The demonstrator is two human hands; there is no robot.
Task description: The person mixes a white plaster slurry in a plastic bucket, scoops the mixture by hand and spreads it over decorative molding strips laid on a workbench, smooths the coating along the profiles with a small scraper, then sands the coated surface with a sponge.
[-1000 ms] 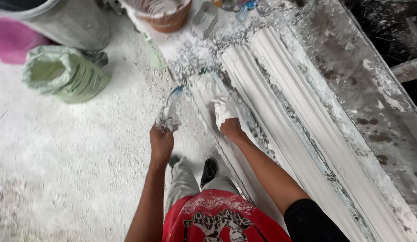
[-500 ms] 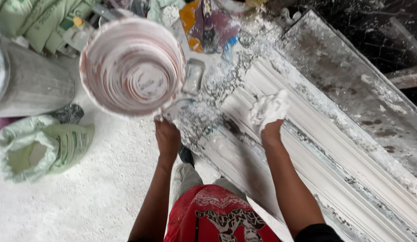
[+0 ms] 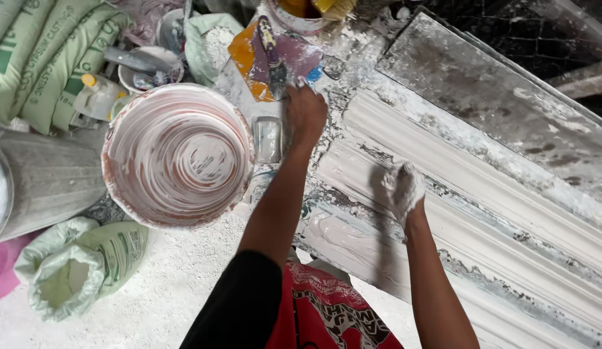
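Now left hand (image 3: 305,111) closed on scraper (image 3: 273,61) beside bucket (image 3: 177,155) rim — right hand (image 3: 403,187) plaster-caked, grip unclear.

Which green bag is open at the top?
The green sack at the bottom left, below the plaster-smeared bucket: its mouth gapes open, rolled down. The other green sacks, stacked at the top left, lie flat and closed.

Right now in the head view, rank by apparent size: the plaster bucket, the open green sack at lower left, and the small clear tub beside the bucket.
1. Plaster bucket, clearly largest, though it sits nearer the camera.
2. Open green sack.
3. Small clear tub, by the left hand.
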